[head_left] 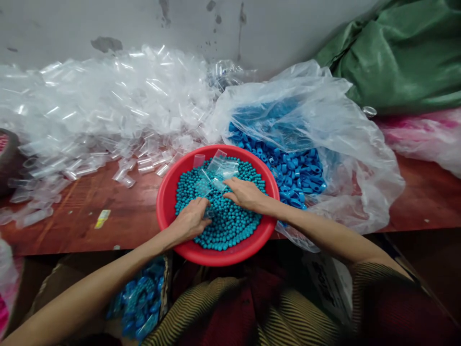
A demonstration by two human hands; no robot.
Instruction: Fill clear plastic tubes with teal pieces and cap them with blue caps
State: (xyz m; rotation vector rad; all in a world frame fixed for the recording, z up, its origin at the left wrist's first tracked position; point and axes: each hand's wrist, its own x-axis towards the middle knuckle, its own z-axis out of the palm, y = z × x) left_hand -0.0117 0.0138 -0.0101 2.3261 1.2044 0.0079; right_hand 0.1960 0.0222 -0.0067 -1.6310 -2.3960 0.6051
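Note:
A red plastic basin (164, 204) holds a thick layer of small turquoise beads (230, 230). Several clear plastic tubes (215, 166) lie in a loose heap on the beads towards the far side. My left hand (191, 219) is low over the beads at the left, its fingers closed round a short clear tube (209, 213). From the right, my right hand (247, 194) reaches in with thumb and forefinger apart, the fingertips at the edge of the tube heap. Its other fingers are partly hidden.
A large pile of clear tubes (118, 96) covers the table's (133, 211) back left. Right of the basin, a translucent bag (363, 158) spills blue plastic caps (295, 168). A green sack (403, 57) stands back right. Below the table edge is a box of filled blue tubes (142, 302).

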